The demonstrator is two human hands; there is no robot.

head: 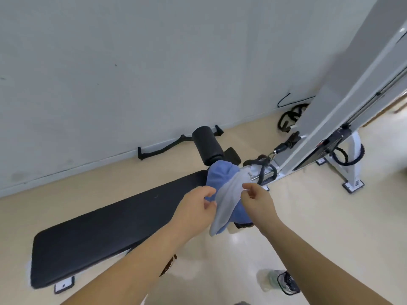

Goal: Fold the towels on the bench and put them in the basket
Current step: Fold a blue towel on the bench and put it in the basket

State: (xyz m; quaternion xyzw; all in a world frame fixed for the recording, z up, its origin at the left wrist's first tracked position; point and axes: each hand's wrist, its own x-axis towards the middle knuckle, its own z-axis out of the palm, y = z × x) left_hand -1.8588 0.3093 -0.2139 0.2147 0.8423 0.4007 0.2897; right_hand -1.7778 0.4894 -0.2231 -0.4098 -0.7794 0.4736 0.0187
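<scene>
At the far end of the black padded surface [105,225], a blue towel [220,177] is seen bunched up, partly draped off the edge toward the floor. Right in front of that towel a pale grey towel [226,203] is held up in the air, hanging down in a loose, twisted strip. It is pinched at its left edge by the left hand [196,208], thumb and fingers closed together on the cloth. Its upper right edge is gripped by the right hand [257,201], fingertips clamped on the fabric, the other fingers curled in. Both hands are kept close together, just this side of the blue towel, with the grey cloth stretched between them. Beyond the blue towel, a black roller pad [206,144] is seen standing at the head of the surface. To the right of the towels, a white machine frame [330,119] rises, and a black cable handle [264,168] is seen hanging at its foot, just behind the grey towel. On the floor near the right forearm, a clear plastic bottle [277,280] can be made out, though it is blurred. No basket can be made out from this angle.
</scene>
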